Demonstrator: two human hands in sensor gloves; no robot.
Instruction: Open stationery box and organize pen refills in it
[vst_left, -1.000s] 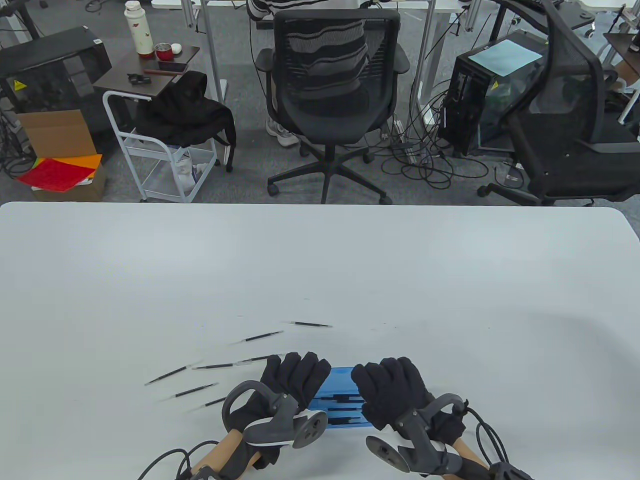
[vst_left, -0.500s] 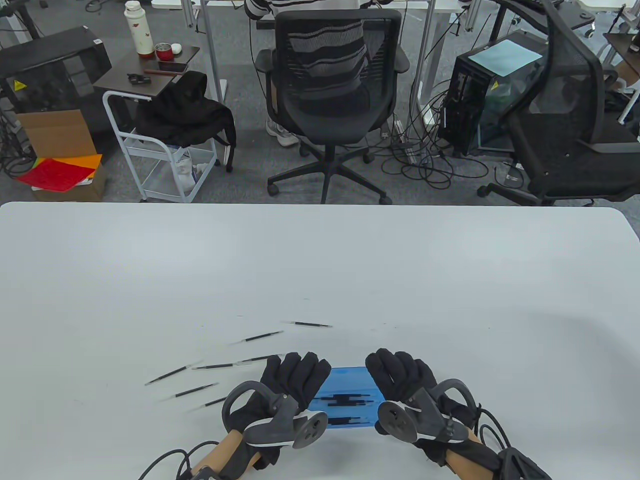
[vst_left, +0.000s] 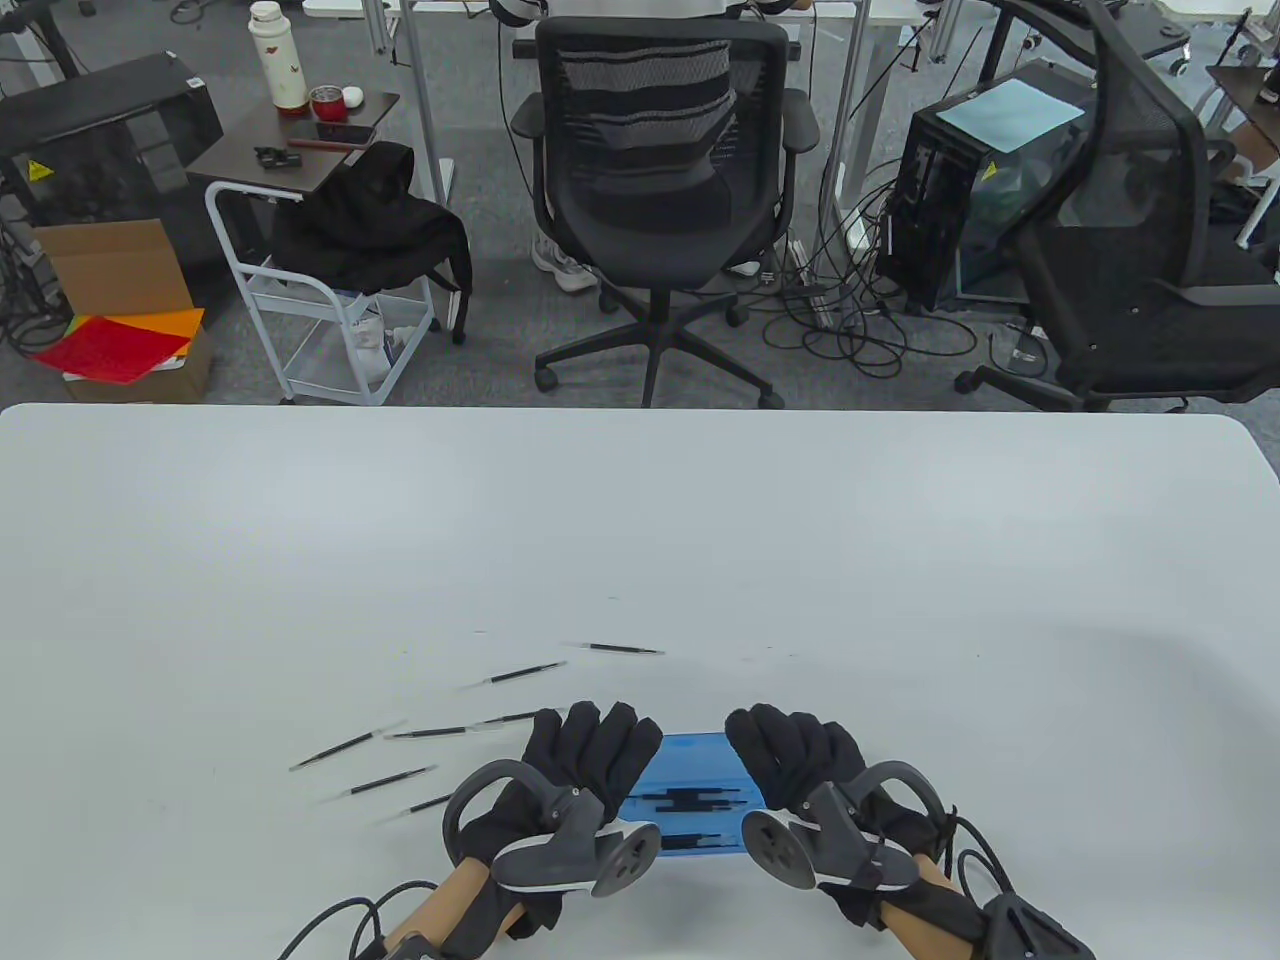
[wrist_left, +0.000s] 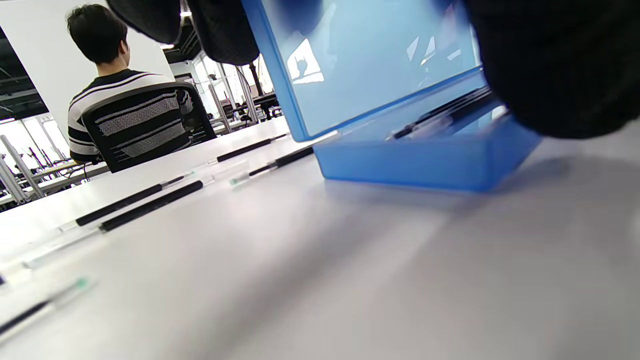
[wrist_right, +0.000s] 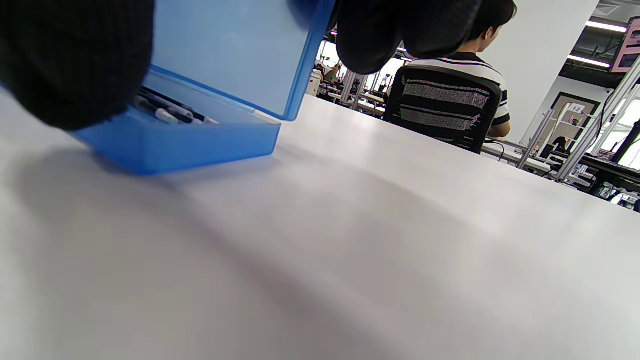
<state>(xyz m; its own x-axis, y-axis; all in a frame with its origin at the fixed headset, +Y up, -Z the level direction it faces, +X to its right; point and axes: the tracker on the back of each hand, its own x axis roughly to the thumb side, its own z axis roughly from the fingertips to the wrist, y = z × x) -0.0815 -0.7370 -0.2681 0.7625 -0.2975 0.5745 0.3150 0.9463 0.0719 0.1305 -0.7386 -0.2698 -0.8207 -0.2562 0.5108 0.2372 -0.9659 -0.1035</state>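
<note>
A translucent blue stationery box (vst_left: 695, 790) lies near the table's front edge between my two hands. My left hand (vst_left: 590, 752) grips its left end and my right hand (vst_left: 790, 750) grips its right end. In the left wrist view the lid (wrist_left: 370, 65) stands tilted up off the base (wrist_left: 415, 160), with my fingers (wrist_left: 220, 30) over the lid's edge. Dark refills (wrist_left: 440, 120) lie inside. The right wrist view shows the same raised lid (wrist_right: 225, 50) above the base (wrist_right: 190, 145), and refills (wrist_right: 165, 112) inside. Several loose pen refills (vst_left: 430, 732) lie scattered on the table left of the box.
The white table (vst_left: 640, 540) stretches far beyond the box. One refill (vst_left: 625, 649) lies farthest out, just behind the hands. Past the table's far edge stand an office chair (vst_left: 655, 170), a white cart (vst_left: 320, 300) and cabled equipment.
My right hand slid from on top of the box to its right end and turned, uncovering more of the lid. The left hand stayed put. The person behind the chair leaned away.
</note>
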